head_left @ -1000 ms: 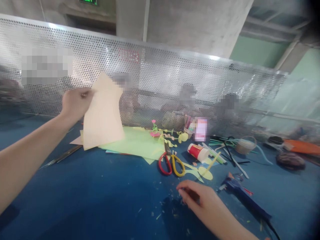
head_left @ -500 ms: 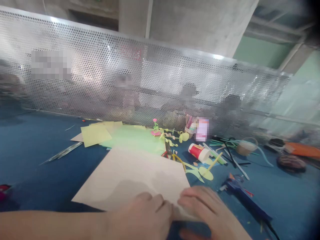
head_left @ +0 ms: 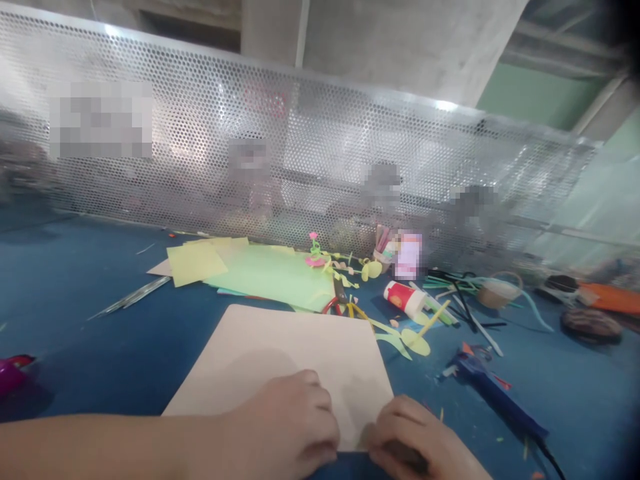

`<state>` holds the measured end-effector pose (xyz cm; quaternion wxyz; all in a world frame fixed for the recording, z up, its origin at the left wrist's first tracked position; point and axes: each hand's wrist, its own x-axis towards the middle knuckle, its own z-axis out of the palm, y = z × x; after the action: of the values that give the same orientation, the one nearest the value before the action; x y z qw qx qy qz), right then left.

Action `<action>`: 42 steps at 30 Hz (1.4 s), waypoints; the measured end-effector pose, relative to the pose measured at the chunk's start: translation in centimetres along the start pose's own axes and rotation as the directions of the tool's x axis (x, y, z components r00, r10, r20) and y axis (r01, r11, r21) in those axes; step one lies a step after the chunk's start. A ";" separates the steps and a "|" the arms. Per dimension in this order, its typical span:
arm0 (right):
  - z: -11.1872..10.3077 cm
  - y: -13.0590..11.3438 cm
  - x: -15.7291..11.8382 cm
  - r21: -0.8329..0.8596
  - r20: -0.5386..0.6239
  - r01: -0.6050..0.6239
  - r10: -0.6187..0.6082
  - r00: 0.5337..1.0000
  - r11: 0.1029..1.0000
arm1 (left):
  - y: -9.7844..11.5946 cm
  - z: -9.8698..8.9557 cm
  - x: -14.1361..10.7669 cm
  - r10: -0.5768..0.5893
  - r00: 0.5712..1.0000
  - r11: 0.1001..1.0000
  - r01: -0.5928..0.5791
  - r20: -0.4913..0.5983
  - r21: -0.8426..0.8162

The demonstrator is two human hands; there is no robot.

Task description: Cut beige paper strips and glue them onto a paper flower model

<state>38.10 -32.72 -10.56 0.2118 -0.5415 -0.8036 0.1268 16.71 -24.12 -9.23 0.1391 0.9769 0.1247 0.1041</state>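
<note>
A pale pink sheet of paper lies in front of me, its near edge at my hands. My left hand lies over the near part of the sheet, with its fingers curled down at the edge. At the near right corner, my right hand is closed, thumb and fingers bent around the paper's corner. The fingertips of both hands are partly hidden. Just beyond the sheet are light green paper and yellow paper squares. Red-handled scissors lie close to its far right corner.
On the right lies a blue glue gun with its cord. A red and white paper cup, paper flower pieces and pipe cleaners lie behind. A perforated metal screen borders the blue table; people sit beyond it.
My right hand has moved right and down a little, and its fingers have curled in more. The sheet has shifted slightly toward me and to the right. My hands are farther apart.
</note>
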 end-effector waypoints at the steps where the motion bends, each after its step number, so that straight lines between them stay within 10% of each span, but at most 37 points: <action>1: 0.1 0.0 0.0 0.037 0.015 -0.058 0.058 0.998 0.998 | -0.2 0.2 -0.1 -0.015 1.000 0.998 0.015 -0.004 -0.054; 9: 0.9 1.1 0.1 0.091 0.069 -0.360 0.354 0.933 0.929 | -1.9 0.9 0.1 -0.233 0.968 0.913 0.250 0.090 -0.322; 33: 0.6 1.3 0.7 0.107 0.060 -0.429 0.424 0.903 0.897 | -3.1 0.8 1.2 -0.022 0.998 0.939 0.040 0.057 -0.342; 42: 0.8 1.0 0.6 0.044 0.041 -0.403 0.401 0.915 0.914 | -1.4 0.6 0.4 0.127 0.986 0.973 -0.144 0.104 0.179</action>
<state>38.31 -31.76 -11.59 0.1825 -0.6873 -0.6750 0.1968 16.96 -22.85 -10.09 0.0457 0.9955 0.0605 0.0561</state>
